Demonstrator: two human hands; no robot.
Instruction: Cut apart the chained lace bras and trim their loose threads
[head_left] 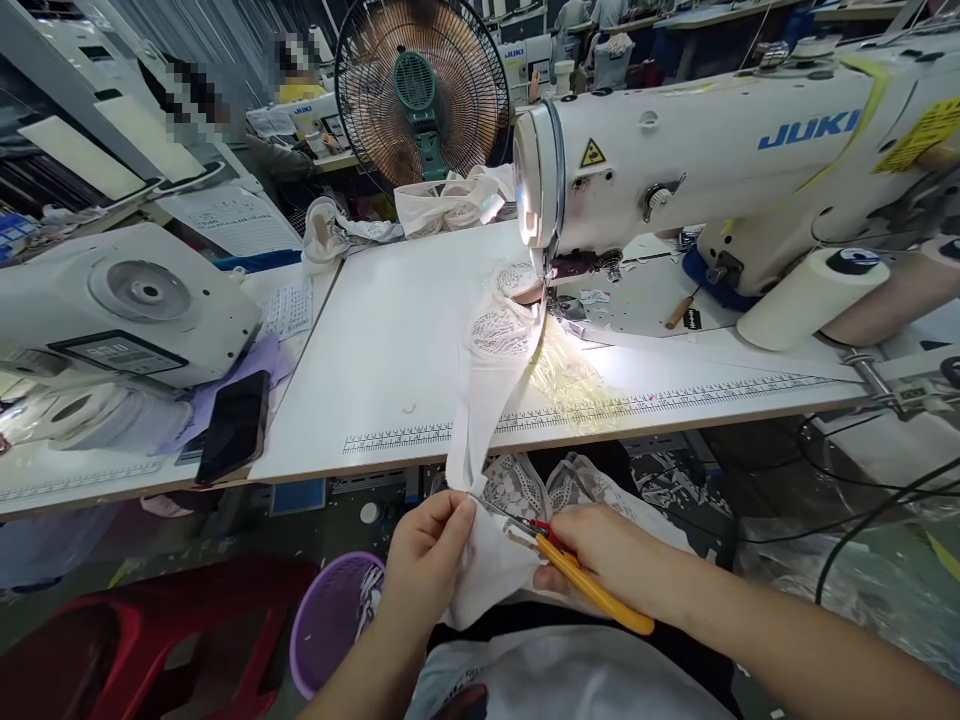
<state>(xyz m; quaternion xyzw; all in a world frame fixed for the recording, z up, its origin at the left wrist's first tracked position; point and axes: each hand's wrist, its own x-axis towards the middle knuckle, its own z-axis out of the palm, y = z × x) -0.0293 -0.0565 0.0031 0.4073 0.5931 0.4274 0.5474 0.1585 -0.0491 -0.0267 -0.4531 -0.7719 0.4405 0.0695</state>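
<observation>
My left hand (431, 550) pinches the edge of a white lace garment (480, 390) just below the table's front edge. My right hand (600, 555) is closed around small scissors (592, 590) with orange-yellow handles and a bit of red. Their metal blades point left and lie at the fabric beside my left fingertips. From my hands the garment runs up over the table edge, with its lace cups lying by the needle of the white sewing machine (690, 160). More white lace fabric (517, 480) rests across my lap.
A second machine (127, 300) and a black phone (234, 425) are on the left. A large fan (424, 90) stands behind the table (375, 350). Thread cones (810, 300) sit at right. Below left are a purple basket (322, 620) and a red stool (150, 620). People sit farther back.
</observation>
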